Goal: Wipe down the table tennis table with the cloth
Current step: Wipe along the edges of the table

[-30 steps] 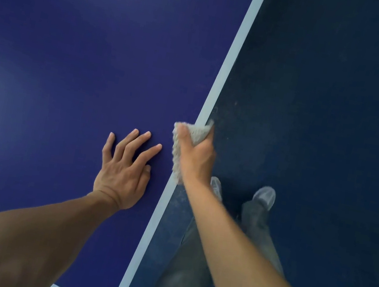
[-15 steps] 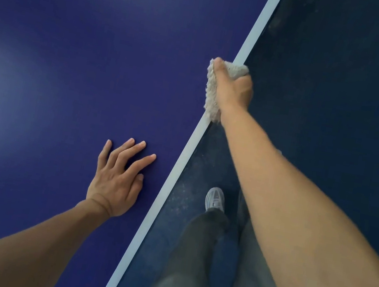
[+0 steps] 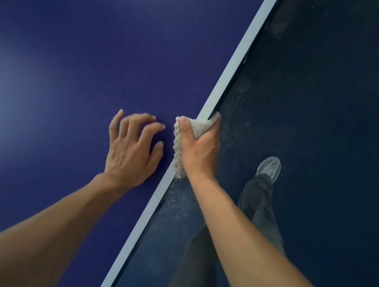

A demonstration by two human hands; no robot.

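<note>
Right hand (image 3: 200,153), gripping the cloth (image 3: 178,152) on the counter (image 3: 73,47) edge, is sliding back nearer; left hand (image 3: 131,151), holding nothing, is arching onto fingertips (image 3: 161,126).

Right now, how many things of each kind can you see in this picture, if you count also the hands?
Hands: 2 (left hand, right hand)
Cloth: 1
Table: 1
Shoe: 1 in view
Total: 5
</note>
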